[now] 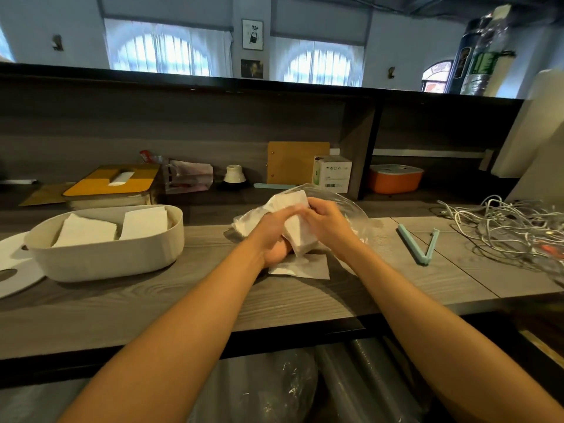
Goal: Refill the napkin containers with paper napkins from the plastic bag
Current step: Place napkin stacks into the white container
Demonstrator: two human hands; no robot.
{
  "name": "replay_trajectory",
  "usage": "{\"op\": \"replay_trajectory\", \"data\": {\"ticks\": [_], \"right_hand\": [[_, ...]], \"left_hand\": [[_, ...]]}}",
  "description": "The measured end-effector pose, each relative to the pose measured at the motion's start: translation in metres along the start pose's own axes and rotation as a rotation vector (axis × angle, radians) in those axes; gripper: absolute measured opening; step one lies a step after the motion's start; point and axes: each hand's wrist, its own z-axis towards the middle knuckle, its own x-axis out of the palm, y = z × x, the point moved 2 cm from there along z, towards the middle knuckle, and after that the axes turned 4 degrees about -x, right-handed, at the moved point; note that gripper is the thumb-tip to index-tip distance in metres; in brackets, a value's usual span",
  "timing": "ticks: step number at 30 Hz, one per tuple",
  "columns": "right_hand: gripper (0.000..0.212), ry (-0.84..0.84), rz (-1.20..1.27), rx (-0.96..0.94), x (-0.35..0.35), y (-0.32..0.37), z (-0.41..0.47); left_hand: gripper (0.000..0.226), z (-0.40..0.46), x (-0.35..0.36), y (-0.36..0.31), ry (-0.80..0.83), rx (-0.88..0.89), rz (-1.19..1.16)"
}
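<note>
Both hands clamp one napkin stack [300, 236] just in front of the bag [351, 209]: left hand [274, 236] underneath, right hand [325, 222] on top. The container [106, 254] lies well left of the stack, on the left hand's side, its long axis across the surface [183, 300].

- grey wood-grain counter top [305, 300]: matt laminate look
- clear crinkled plastic bag [351, 209]: glossy
- white paper napkin stack [297, 236]: soft, matt
- oval off-white plastic container [106, 257]: smooth, matt
- pale blue plastic bag clip [418, 245]: smooth
</note>
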Motion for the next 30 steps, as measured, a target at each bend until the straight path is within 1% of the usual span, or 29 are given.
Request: {"op": "replay_trajectory", "data": {"ticks": [2, 4, 5, 6, 7, 10, 11, 12, 14, 15, 17, 19, 20, 21, 23, 24, 25, 27, 28, 29, 30], "right_hand": [[0.019, 0.016, 0.015, -0.008, -0.002, -0.001, 0.0], [0.021, -0.067, 0.052, 0.016, -0.008, -0.001, 0.001], [0.017, -0.107, 0.066, 0.011, -0.012, 0.0, 0.0], [0.012, -0.102, 0.064, -0.004, -0.014, 0.001, -0.001], [0.01, -0.04, 0.037, -0.035, -0.013, 0.003, -0.003], [0.007, 0.342, -0.176, -0.136, -0.002, 0.007, -0.013], [0.016, 0.447, -0.255, -0.148, 0.002, 0.006, -0.015], [0.025, 0.517, -0.316, -0.144, 0.005, 0.005, -0.016], [0.038, 0.579, -0.416, -0.155, 0.008, 0.002, -0.016], [0.039, 0.588, -0.448, -0.171, 0.008, 0.0, -0.016], [0.029, 0.592, -0.453, -0.196, 0.01, -0.002, -0.015], [0.012, 0.534, -0.42, -0.205, 0.008, 0.0, -0.014], [0.004, 0.467, -0.338, -0.189, 0.005, 0.002, -0.013], [0.005, 0.37, -0.193, -0.155, 0.001, 0.004, -0.012], [0.011, 0.148, 0.219, -0.075, -0.008, 0.009, -0.01], [0.011, 0.056, 0.388, -0.06, -0.012, 0.012, -0.01], [0.01, -0.019, 0.507, -0.059, -0.016, 0.013, -0.01], [0.008, -0.096, 0.753, -0.049, -0.021, 0.015, -0.01], [0.011, -0.114, 0.871, -0.041, -0.023, 0.015, -0.01], [0.015, -0.129, 0.92, -0.04, -0.024, 0.015, -0.008], [0.02, -0.156, 0.876, -0.037, -0.023, 0.012, -0.006]], "left_hand": [[0.033, 0.001, 0.0, 0.0, -0.071, -0.022, 0.035], [0.033, 0.003, -0.007, -0.005, -0.113, -0.023, -0.086], [0.035, 0.005, -0.014, -0.01, -0.13, -0.002, -0.164], [0.039, 0.007, -0.021, -0.015, -0.147, 0.022, -0.241], [0.041, 0.01, -0.028, -0.018, -0.144, 0.047, -0.331], [0.042, 0.004, -0.04, -0.023, -0.117, 0.111, -0.557], [0.042, 0.003, -0.044, -0.025, -0.097, 0.141, -0.608], [0.041, 0.0, -0.047, -0.026, -0.097, 0.165, -0.639], [0.038, -0.004, -0.052, -0.028, -0.086, 0.202, -0.652], [0.037, -0.004, -0.053, -0.029, -0.08, 0.212, -0.653], [0.038, -0.006, -0.054, -0.031, -0.078, 0.208, -0.656], [0.042, -0.008, -0.051, -0.03, -0.064, 0.196, -0.626], [0.044, -0.009, -0.049, -0.03, -0.052, 0.188, -0.614], [0.045, -0.008, -0.047, -0.03, -0.048, 0.179, -0.61], [0.046, -0.006, -0.044, -0.028, -0.062, 0.13, -0.603], [0.048, -0.005, -0.042, -0.026, -0.066, 0.09, -0.591], [0.051, -0.004, -0.038, -0.024, -0.059, 0.048, -0.552], [0.058, -0.005, -0.023, -0.017, -0.029, -0.023, -0.396], [0.06, -0.006, -0.015, -0.012, -0.026, -0.046, -0.301], [0.06, -0.007, -0.006, -0.007, -0.022, -0.063, -0.223], [0.065, -0.008, 0.0, -0.002, -0.016, -0.081, -0.16]]}}
